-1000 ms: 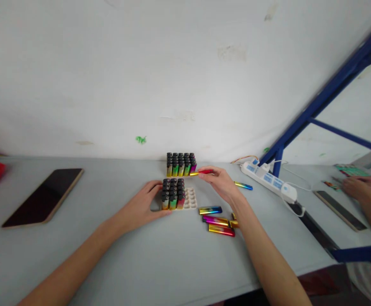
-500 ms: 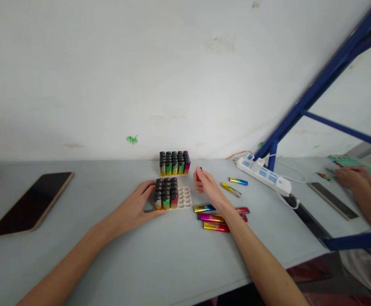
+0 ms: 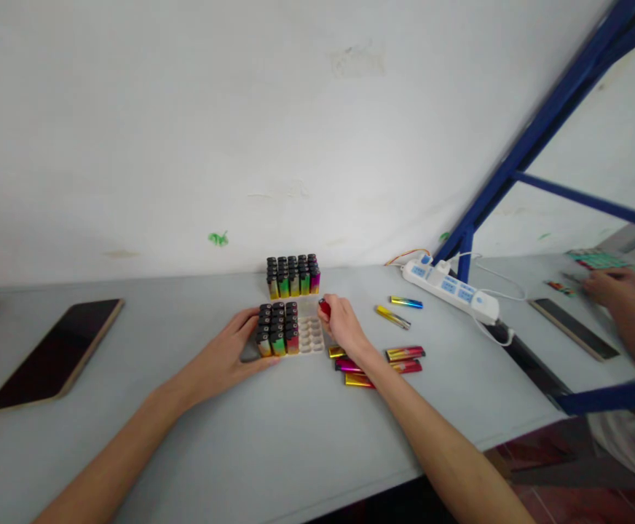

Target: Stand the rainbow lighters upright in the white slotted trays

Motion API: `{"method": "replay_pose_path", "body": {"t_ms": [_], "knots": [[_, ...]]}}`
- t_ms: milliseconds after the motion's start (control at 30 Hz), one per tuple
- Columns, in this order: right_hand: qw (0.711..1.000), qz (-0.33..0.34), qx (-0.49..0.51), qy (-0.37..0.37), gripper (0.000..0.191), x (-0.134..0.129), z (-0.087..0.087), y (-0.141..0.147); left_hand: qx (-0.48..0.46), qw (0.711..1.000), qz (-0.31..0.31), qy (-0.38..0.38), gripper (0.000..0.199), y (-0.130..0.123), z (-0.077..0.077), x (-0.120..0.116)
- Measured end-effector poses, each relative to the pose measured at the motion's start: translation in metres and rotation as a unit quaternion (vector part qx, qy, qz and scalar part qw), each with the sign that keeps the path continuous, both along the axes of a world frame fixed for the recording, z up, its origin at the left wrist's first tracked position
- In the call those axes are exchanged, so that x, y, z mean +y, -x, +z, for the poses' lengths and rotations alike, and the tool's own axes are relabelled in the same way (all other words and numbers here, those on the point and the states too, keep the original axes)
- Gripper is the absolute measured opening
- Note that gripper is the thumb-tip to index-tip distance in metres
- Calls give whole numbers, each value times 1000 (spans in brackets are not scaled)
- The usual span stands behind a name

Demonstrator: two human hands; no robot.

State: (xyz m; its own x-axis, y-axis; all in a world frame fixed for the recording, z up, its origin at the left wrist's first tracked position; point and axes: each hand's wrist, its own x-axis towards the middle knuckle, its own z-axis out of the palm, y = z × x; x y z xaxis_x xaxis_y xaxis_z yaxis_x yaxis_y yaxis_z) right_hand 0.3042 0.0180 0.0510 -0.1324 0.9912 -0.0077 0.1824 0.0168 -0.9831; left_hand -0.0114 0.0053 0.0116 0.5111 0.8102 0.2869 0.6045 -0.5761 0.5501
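Observation:
Three columns of upright black-topped lighters [image 3: 277,338] fill the left part of a white tray [image 3: 311,337]; round holes show in its right part. My left hand [image 3: 235,349] is wrapped round the left side of this tray, fingers behind and thumb in front, against the lighters. Just above the tray's right edge, my right hand [image 3: 342,322] is closed on a red lighter [image 3: 325,307] with a black top. Beneath my right wrist lie several loose coloured lighters [image 3: 405,354]. Behind, a second block of upright lighters [image 3: 293,280] stands near the wall.
A yellow lighter [image 3: 392,316] and a blue one [image 3: 405,301] lie to the right. Farther right are a white power strip [image 3: 451,287] with cables and a blue metal frame [image 3: 525,153]. A dark tablet [image 3: 55,353] lies left. Another person's hands [image 3: 615,287] work at far right.
My right hand has moved left and slightly down to the tray's right edge, and the red lighter now shows in it. My left hand stays at the tray. The view has shifted slightly.

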Motion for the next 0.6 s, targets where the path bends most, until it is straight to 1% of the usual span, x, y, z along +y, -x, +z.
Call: {"method": "replay_pose_path", "body": {"t_ms": [100,167,233,333,433,533,600], "knots": [[998,-10,64,23,92,-1,2,0,-4,1000,-1,9,80,0,1,0],[995,9,96,22,97,-3,5,-2,-6,1000,0,11,82,-1,3,0],[994,32,101,4,95,-4,8,-4,-8,1000,0,10,84,-2,4,-1],[997,57,46,-38,78,-6,11,-10,-11,1000,-2,2,85,-3,4,-2],[995,60,-17,-81,57,-7,10,-13,-6,1000,3,-6,83,-2,3,-3],[992,49,-1,-114,42,-7,4,-12,-5,1000,6,-9,82,-3,1,-3],[990,48,30,-126,38,-6,0,-11,-9,1000,8,-5,81,-5,1,-4]]}}
